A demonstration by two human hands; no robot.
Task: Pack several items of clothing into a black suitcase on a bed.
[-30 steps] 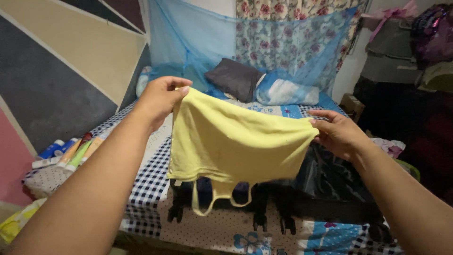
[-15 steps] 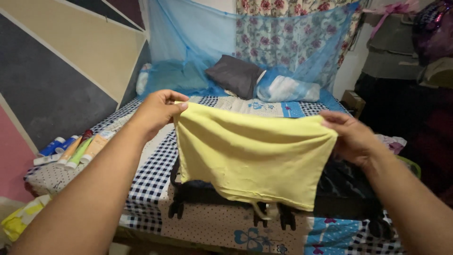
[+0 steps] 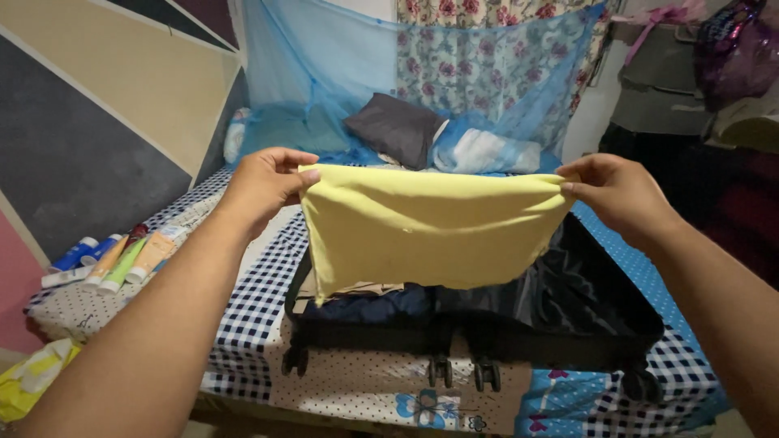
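yellow top (image 3: 426, 223) stretched between both hands' fingers (image 3: 302, 180)

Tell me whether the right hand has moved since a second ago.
Yes. The right hand rose and went outward, from beside the suitcase up level with the pillows.

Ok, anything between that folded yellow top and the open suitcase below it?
Nothing visible. The left hand and right hand pinch the yellow top by its upper corners, and it hangs in open air above the black suitcase lying open on the bed. Folded clothes already fill the suitcase's left half.
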